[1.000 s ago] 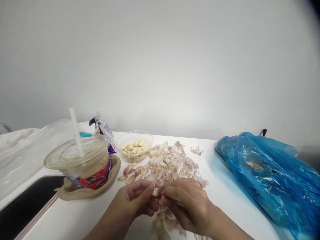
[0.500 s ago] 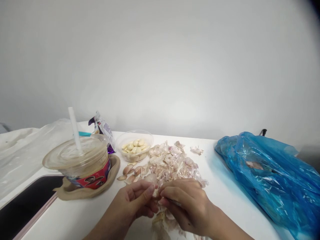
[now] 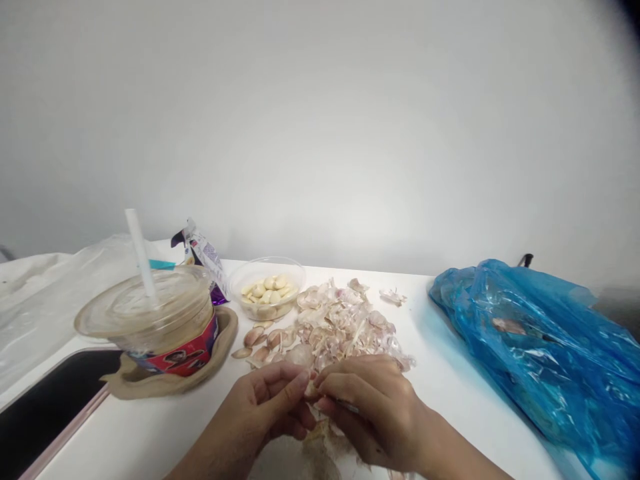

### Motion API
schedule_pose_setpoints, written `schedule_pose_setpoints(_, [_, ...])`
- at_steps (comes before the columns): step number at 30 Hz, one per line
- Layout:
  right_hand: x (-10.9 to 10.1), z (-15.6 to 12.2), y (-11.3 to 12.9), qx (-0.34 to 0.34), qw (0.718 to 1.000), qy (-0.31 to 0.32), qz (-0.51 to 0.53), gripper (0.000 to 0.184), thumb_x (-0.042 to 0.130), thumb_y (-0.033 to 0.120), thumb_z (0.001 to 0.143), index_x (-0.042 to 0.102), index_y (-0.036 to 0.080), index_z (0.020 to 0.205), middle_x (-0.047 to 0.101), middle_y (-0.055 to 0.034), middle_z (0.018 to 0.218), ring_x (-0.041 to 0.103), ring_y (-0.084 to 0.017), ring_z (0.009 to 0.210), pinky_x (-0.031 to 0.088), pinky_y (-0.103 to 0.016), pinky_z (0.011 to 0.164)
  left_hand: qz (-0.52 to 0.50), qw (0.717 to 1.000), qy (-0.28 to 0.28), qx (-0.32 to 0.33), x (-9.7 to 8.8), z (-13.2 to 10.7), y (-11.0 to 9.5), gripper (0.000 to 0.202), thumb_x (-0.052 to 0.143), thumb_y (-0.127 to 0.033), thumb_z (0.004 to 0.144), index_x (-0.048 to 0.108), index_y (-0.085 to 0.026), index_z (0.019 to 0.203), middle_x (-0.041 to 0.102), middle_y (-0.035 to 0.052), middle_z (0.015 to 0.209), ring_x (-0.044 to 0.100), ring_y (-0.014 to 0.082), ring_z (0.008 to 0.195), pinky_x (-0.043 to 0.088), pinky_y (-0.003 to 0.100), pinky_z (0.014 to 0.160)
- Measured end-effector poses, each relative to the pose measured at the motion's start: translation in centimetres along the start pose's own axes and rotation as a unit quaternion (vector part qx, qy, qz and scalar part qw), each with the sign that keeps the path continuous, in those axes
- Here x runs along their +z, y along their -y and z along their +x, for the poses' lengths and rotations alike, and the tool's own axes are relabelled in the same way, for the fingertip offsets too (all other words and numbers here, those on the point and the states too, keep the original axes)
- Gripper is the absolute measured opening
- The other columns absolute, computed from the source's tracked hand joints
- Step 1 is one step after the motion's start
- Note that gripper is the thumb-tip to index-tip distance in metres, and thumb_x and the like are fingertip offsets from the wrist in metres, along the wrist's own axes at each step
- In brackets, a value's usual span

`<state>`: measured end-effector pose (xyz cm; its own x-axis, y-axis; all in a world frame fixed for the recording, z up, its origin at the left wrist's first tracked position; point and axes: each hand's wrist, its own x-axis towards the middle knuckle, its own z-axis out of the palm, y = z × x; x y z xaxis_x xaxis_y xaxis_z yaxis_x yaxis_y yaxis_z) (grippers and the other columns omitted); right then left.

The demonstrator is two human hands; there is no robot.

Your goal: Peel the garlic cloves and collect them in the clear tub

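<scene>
I hold a garlic clove (image 3: 311, 389) between both hands, low over the near edge of the white worktop (image 3: 450, 393). My left hand (image 3: 267, 407) comes in from the left, its thumb and fingers (image 3: 293, 385) pressed together on the clove's left end. My right hand (image 3: 373, 413) closes on it from the right, the fingertips curled over and pinching its other end. Only a small pale piece of the clove shows between the two sets of fingertips; the rest is hidden by them. A thin, light sliver shows under my right forefinger, and I cannot tell what it is.

Just beyond my hands lies a heap of garlic skins (image 3: 345, 320), papery and pinkish, and more skins lie under my wrists. A few unpeeled cloves (image 3: 260, 339) lie at the heap's left edge.

Behind them stands a small clear bowl (image 3: 296, 269) holding peeled cloves (image 3: 267, 291), pale yellow and piled to about its rim. To the left a lidded plastic cup (image 3: 150, 320) with a white straw (image 3: 139, 253) holds a beige drink and stands on a brown coaster (image 3: 225, 337). A crumpled blue plastic bag (image 3: 540, 347) lies well apart on the right, with something brownish inside showing through its film.
</scene>
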<state>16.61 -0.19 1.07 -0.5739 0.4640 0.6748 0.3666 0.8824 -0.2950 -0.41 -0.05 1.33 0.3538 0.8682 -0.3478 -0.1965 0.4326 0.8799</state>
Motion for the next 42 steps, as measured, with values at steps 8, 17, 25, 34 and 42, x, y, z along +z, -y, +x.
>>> schedule_pose_setpoints(8, [-0.04,0.11,0.11,-0.002,1.000,-0.001,0.003,0.009,0.045,0.014,0.084,0.051,0.015,0.090,0.064,-0.0061,0.075,0.061,-0.014,0.066,0.049,-0.024,0.058,0.003,1.000,0.006,0.008,0.06,-0.32,-0.07,0.017,0.065,-0.029,0.071,0.067,-0.013,0.067,0.061,0.0001,0.052,0.053,0.0085,0.051,0.039,0.017,0.049])
schedule_pose_setpoints(17, [-0.10,0.25,0.10,-0.006,1.000,0.001,-0.015,0.009,0.043,0.016,0.085,0.051,0.015,0.087,0.063,-0.0050,0.073,0.059,-0.013,0.063,0.047,-0.023,0.055,0.004,1.000,0.001,0.005,0.01,-0.25,-0.05,0.017,0.066,-0.030,0.068,0.066,-0.014,0.065,0.061,-0.0003,0.051,0.054,0.0091,0.049,0.039,0.017,0.048])
schedule_pose_setpoints(25, [0.07,0.43,0.43,-0.014,0.997,0.050,-0.055,0.015,0.039,0.017,0.085,0.052,0.016,0.079,0.059,-0.0020,0.064,0.053,-0.012,0.053,0.041,-0.023,0.049,-0.015,0.999,0.029,-0.002,-0.25,0.24,0.75,0.018,0.067,-0.030,0.068,0.065,-0.013,0.064,0.058,-0.0021,0.049,0.053,0.0083,0.047,0.037,0.017,0.046])
schedule_pose_setpoints(34, [0.11,0.19,0.10,-0.014,0.999,0.017,-0.041,0.011,0.041,0.017,0.086,0.052,0.016,0.088,0.063,-0.0046,0.073,0.058,-0.013,0.059,0.045,-0.023,0.053,-0.019,1.000,0.020,0.012,0.34,-0.26,-0.08,0.016,0.070,-0.030,0.065,0.068,-0.014,0.066,0.063,-0.0003,0.052,0.055,0.0101,0.051,0.042,0.020,0.051])
schedule_pose_setpoints(42, [-0.11,0.06,0.02,-0.013,0.997,-0.072,0.014,0.017,0.046,0.009,0.080,0.052,0.015,0.095,0.065,-0.0072,0.081,0.062,-0.015,0.071,0.051,-0.025,0.061,-0.059,0.998,-0.009,0.015,-0.08,-0.14,0.44,0.015,0.073,-0.025,0.062,0.068,-0.016,0.073,0.071,0.0023,0.063,0.064,0.0132,0.063,0.049,0.021,0.062])
